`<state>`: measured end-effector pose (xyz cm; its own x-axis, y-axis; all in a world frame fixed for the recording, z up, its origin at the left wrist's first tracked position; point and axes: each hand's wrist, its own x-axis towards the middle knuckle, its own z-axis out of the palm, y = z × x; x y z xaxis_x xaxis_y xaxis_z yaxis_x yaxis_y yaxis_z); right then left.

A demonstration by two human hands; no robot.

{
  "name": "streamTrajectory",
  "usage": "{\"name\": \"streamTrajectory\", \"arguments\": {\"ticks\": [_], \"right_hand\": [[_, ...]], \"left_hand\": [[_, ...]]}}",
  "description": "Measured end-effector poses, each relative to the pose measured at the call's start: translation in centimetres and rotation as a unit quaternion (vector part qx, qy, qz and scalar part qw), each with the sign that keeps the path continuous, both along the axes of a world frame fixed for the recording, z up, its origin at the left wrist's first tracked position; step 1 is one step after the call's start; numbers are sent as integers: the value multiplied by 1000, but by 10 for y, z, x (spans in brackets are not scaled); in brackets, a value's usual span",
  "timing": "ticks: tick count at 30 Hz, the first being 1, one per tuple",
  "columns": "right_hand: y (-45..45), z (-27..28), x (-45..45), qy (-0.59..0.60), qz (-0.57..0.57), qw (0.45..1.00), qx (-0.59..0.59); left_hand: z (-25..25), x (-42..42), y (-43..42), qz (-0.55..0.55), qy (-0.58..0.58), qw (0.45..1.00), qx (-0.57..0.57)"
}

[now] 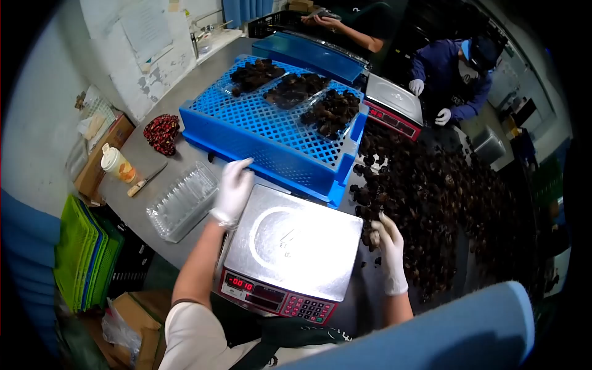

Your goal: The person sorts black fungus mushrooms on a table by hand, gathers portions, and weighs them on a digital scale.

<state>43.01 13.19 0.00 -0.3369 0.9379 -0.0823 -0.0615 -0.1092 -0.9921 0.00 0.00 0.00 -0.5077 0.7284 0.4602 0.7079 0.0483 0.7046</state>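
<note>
My left hand (235,192), in a white glove, is between the blue crate and the upper left corner of a digital scale (296,240). Its fingers are stretched out and I see nothing in them. The scale's metal plate is bare and its red display reads -0.010. Right of the plate, my gloved right hand (390,250) is at the near edge of a heap of dark, frilly mushrooms (431,203), fingers parted. Three clear trays of dark mushrooms (331,114) rest on the upturned blue crate (259,148). Stacked clear plastic trays (183,200) lie left of my left hand.
A knife (147,180), a lidded cup (118,164) and a red bundle (162,134) lie at the left. Across the table, a gloved co-worker (453,80) stands by a second scale (393,102); another person's hands (327,23) show behind. Green crates (80,253) lean at lower left.
</note>
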Motion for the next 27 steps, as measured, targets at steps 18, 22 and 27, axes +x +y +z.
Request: {"name": "streamTrajectory", "arguments": {"ticks": [18, 22, 27], "right_hand": [[-163, -76, 71, -303, -74, 932, 185], [-116, -79, 35, -354, -166, 866, 313], [-82, -102, 34, -483, -148, 771, 387]], "left_hand": [[-91, -135, -126, 57, -24, 973, -224], [-92, -160, -119, 40, 49, 961, -270], [-122, -168, -119, 96, 145, 961, -217]]}}
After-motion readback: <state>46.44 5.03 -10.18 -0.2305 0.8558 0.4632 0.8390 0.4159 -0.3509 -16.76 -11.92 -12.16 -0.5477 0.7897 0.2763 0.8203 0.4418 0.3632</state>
